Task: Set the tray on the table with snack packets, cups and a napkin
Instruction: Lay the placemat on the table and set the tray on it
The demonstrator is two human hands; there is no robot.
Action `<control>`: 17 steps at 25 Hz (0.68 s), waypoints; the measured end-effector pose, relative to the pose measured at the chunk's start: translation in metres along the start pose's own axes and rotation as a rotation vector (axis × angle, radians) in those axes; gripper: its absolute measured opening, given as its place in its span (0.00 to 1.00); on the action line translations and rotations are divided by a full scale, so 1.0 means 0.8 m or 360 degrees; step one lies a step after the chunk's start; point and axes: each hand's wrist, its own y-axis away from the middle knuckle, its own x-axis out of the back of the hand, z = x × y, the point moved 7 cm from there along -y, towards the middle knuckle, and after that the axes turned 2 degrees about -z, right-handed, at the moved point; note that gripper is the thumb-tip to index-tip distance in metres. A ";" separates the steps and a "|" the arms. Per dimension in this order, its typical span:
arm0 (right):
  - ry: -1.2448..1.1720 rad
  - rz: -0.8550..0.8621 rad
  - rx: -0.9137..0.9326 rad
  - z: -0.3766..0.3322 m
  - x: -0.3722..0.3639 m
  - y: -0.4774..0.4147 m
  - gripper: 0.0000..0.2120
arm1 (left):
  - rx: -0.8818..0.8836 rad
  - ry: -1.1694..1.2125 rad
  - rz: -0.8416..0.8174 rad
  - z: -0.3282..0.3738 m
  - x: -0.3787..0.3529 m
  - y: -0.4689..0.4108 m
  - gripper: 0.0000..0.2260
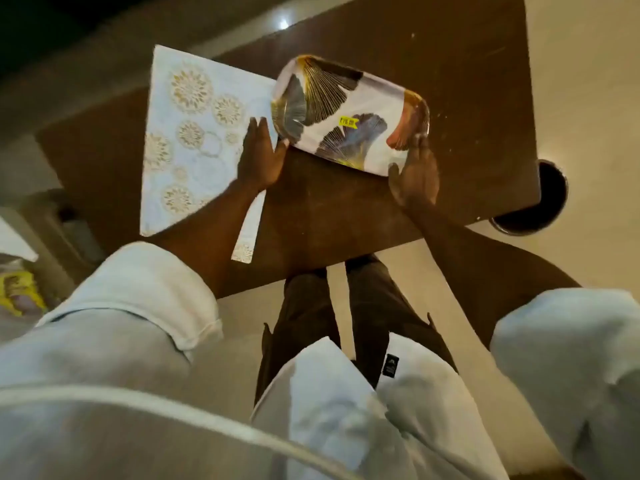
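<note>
Looking down from the head camera, a rounded rectangular tray (349, 109), white with gold, grey, blue and rust fan-shaped leaves and a small yellow price sticker (348, 121), lies on the dark brown wooden table (450, 64), turned at an angle to the table's edges. Its left end sits just beside, perhaps slightly over, a pale blue rectangular placemat (194, 133) printed with gold floral medallions, which covers the table's left part. The left hand (261, 155) is spread flat with straight fingers over the placemat's right edge, its thumb reaching toward the tray's near left corner; it clasps nothing. The right hand (414, 171) is at the tray's near right corner, fingers extended along the rim and not curled round it, though blur hides whether they actually touch. Both arms wear rolled white sleeves (145, 306). On the floor by the table's right corner stands a dark round bin (540, 202). At the far left edge a yellow-printed packet (20, 292) shows, too blurred to identify.
</note>
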 end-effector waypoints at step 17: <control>-0.1186 0.0375 -0.0652 0.095 -0.019 -0.090 0.17 | 0.0311 0.0716 0.0480 0.024 0.017 -0.137 0.13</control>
